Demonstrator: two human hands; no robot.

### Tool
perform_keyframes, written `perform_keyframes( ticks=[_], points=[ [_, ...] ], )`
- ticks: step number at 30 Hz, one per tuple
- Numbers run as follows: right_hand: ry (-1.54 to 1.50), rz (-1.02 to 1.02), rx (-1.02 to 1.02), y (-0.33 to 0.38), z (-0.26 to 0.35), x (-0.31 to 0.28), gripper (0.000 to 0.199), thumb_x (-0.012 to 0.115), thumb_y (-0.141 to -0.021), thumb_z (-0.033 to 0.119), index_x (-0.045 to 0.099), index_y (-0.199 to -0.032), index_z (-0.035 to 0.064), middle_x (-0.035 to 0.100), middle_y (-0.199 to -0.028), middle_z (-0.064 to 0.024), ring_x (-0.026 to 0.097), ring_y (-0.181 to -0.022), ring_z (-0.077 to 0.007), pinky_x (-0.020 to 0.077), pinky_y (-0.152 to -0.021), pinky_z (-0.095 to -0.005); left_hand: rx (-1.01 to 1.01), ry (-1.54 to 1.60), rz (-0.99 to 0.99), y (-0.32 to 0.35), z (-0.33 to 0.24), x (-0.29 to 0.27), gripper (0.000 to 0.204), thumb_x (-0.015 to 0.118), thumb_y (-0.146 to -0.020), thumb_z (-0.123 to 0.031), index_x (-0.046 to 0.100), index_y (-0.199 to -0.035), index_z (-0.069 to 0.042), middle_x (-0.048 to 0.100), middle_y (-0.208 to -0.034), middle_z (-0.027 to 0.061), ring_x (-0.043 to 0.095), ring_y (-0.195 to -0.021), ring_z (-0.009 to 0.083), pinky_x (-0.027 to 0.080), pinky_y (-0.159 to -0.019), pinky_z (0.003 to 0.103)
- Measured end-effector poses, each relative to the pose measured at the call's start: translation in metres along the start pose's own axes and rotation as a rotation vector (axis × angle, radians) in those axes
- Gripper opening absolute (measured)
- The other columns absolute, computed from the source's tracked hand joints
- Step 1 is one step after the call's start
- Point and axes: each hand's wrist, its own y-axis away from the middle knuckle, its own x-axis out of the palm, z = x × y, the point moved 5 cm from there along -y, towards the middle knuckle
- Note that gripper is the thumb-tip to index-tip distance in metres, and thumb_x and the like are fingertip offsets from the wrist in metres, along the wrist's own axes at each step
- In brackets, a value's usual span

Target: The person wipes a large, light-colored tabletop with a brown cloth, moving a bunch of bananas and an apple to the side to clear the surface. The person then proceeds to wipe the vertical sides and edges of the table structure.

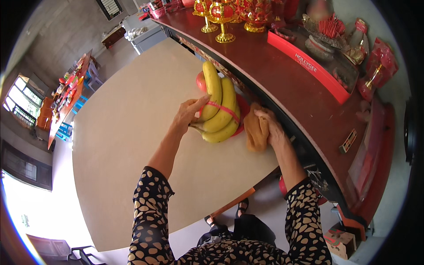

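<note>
A bunch of yellow bananas (pixel 221 101), tied round with a pink band, rests near the right side of a beige table. My left hand (pixel 190 113) grips its left side, by the band and the stems. Behind the bunch a reddish round fruit (pixel 201 81) shows in part. Something red and flat (pixel 240 129) lies under the bananas' right side, mostly covered. To the right, my right hand (pixel 270 125) is closed on a crumpled brown cloth (pixel 255 134), which hangs at the table's edge.
The beige table (pixel 128 119) meets a dark red altar shelf (pixel 260 55) on the right. On that shelf stand gold-and-red ornaments (pixel 224 20) and a red-edged tray (pixel 304 66) with an incense holder. A long table with blue stools (pixel 64 130) stands far left.
</note>
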Motion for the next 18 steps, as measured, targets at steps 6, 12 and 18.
perform_keyframes(
  ticks=[6,12,18],
  points=[
    [0.907,-0.010,-0.225,0.042,0.017,0.000,0.039,0.062,-0.089,0.029,0.061,-0.116,0.0013,0.064,-0.102,-0.0136,0.058,-0.102,-0.0205,0.0462,-0.091,-0.0314,0.065,0.095,-0.118,0.029,0.022,-0.029,0.076,0.058,-0.083,-0.064,0.054,-0.130,-0.005,0.058,-0.118,0.0161,0.061,-0.102,0.0243,0.049,-0.078,0.035],
    [1.545,-0.382,-0.563,0.101,0.003,0.015,0.034,0.056,-0.088,0.034,0.069,-0.102,0.0049,0.062,-0.115,-0.0109,0.055,-0.099,-0.0342,0.0481,-0.089,-0.0422,0.188,-0.111,-0.140,0.104,0.065,-0.071,0.054,0.060,-0.089,-0.045,0.059,-0.122,-0.002,0.062,-0.113,0.0109,0.058,-0.102,0.0211,0.048,-0.081,0.034],
    [1.737,-0.343,-0.417,0.141,-0.038,0.085,0.035,0.060,-0.086,0.034,0.068,-0.103,0.0042,0.058,-0.124,-0.0062,0.053,-0.103,-0.0318,0.0538,-0.079,-0.0440,0.203,-0.335,-0.384,0.196,0.146,-0.163,0.036,0.068,-0.086,-0.025,0.063,-0.114,-0.005,0.058,-0.121,0.0115,0.050,-0.113,0.0246,0.045,-0.089,0.037]
  ],
)
